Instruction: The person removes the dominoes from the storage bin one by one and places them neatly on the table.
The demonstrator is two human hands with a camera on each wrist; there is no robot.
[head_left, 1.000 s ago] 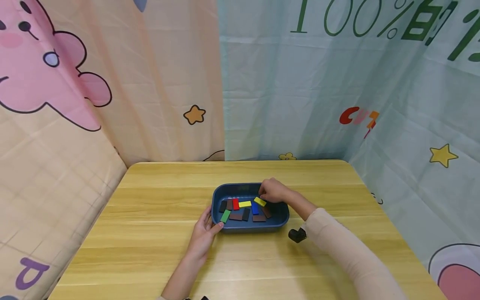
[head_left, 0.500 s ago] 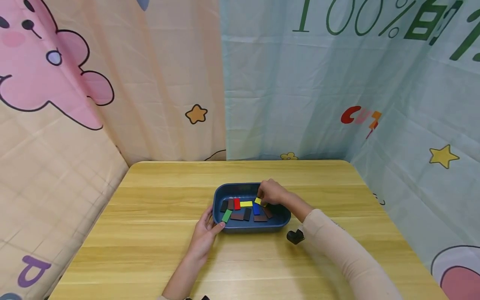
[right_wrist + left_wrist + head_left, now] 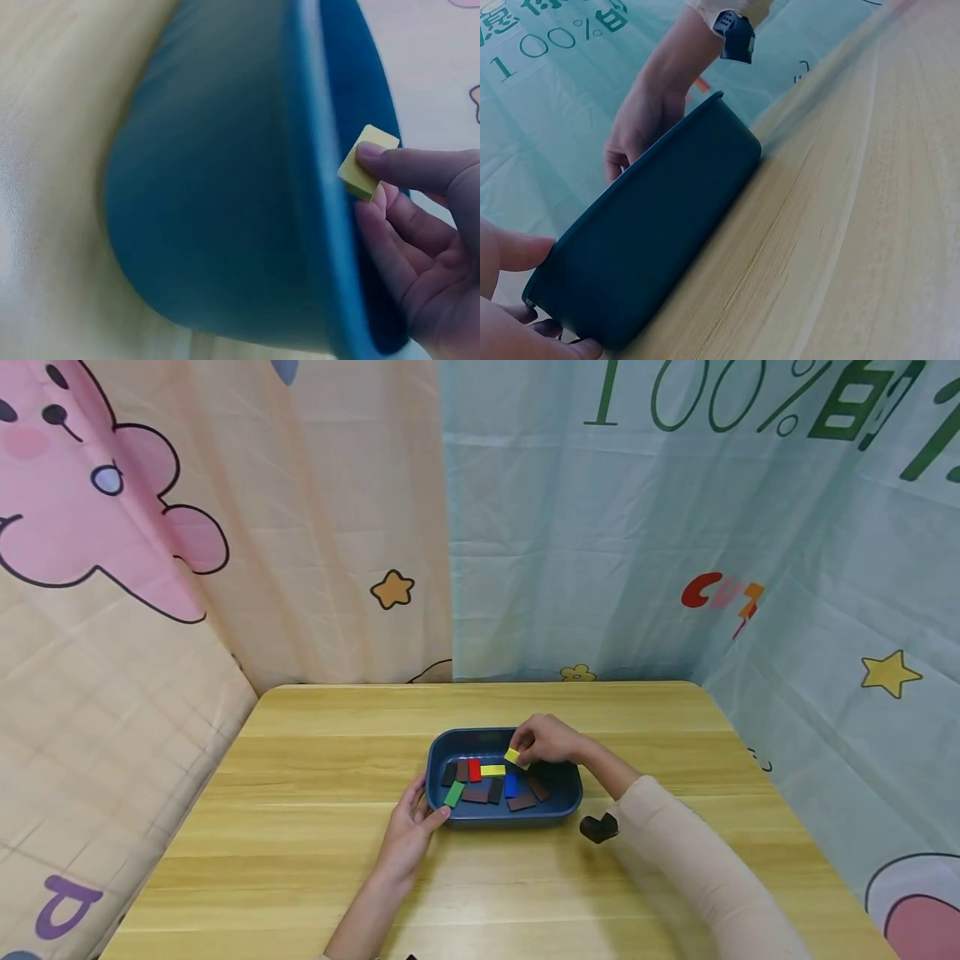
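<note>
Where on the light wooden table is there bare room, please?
Bare: the table left of the left hand, and between the blue oblong tray and the table's far edge. Crowded: inside the tray, among small coloured rectangular blocks.

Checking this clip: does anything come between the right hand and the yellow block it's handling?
Nothing visible does. The right hand pinches the yellow block directly, thumb against it; the wall of the blue tray doesn't separate them.
</note>
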